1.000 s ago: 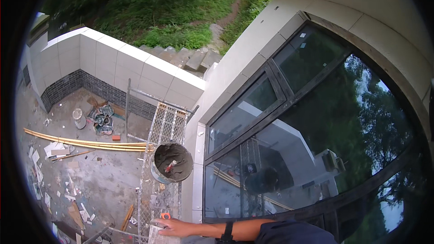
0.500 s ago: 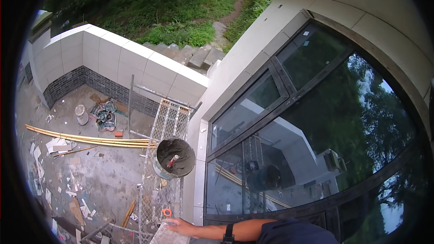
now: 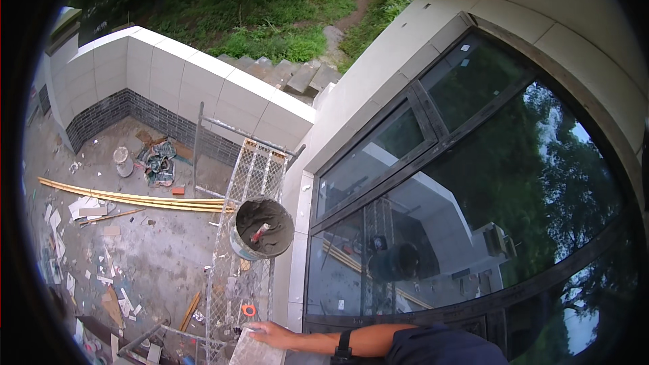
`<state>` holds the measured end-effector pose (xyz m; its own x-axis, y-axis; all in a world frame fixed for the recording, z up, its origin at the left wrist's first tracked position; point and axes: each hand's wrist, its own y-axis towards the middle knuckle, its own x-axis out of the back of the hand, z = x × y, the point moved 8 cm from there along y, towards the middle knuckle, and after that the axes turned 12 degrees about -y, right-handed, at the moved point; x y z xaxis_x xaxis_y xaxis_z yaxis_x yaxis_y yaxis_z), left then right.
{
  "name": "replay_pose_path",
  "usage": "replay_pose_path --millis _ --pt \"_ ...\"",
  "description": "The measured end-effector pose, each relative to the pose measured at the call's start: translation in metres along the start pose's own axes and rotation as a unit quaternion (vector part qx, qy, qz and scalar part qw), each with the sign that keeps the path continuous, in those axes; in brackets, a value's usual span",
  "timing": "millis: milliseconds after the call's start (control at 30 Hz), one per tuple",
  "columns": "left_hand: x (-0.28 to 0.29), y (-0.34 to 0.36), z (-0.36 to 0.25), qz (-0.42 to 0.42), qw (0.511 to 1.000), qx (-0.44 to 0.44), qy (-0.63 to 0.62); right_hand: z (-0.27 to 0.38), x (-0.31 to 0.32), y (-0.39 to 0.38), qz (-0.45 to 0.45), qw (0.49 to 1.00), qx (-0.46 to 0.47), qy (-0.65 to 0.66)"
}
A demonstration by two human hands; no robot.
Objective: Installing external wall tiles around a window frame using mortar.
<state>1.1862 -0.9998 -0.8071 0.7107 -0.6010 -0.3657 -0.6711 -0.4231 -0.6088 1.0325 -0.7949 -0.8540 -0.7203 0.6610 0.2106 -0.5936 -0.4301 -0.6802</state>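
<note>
My right hand [image 3: 269,335] reaches in from the lower right, a dark band on its wrist. Its fingers are closed over the upper edge of a light grey-beige slab, perhaps a tile [image 3: 253,351], which the lower rim of the picture cuts off. Just beyond the fingers, a small orange object with a hole in it [image 3: 249,310] lies on the scaffold platform [image 3: 230,284]. Farther along the platform stands a bucket of wet grey mortar [image 3: 270,220], with a red-and-white handle [image 3: 259,232] sticking out. My left hand is out of view.
Dark-framed windows [image 3: 405,263] rise close on the right. Down on the left, the floor [image 3: 162,257] carries tile scraps, long yellow strips [image 3: 135,197], a white bucket [image 3: 123,162] and a crumpled bag [image 3: 159,165]. A low tiled wall [image 3: 203,88] bounds the far side.
The view has shifted slightly, so the bucket and orange object sit a little higher in the picture. My right hand keeps its hold on the slab.
</note>
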Motion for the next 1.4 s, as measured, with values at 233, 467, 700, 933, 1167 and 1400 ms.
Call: replay_pose_path --millis 233,467,700,933,1167,1400 --pt "0.033 0.003 0.069 -0.002 0.904 0.245 -0.350 0.025 -0.012 0.005 0.083 0.993 0.071 0.049" --pt "-0.025 -0.044 0.083 0.117 0.922 0.365 -0.049 0.110 -0.029 -0.020 0.193 0.923 0.259 -0.208" --pt "-0.005 -0.034 0.067 0.044 0.939 0.298 -0.165 0.079 0.043 -0.003 -0.045 0.935 0.199 -0.291" --pt "0.003 -0.007 0.045 0.029 0.943 0.264 -0.202 0.073 0.119 -0.022 -0.161 0.918 0.133 -0.338" --pt "-0.042 0.009 0.030 0.069 0.932 0.237 -0.265 0.079 0.132 0.003 -0.115 0.891 0.135 -0.419" --pt "-0.120 0.017 0.061 0.200 0.909 0.363 -0.039 0.112 0.078 0.011 0.100 0.916 0.215 -0.323"
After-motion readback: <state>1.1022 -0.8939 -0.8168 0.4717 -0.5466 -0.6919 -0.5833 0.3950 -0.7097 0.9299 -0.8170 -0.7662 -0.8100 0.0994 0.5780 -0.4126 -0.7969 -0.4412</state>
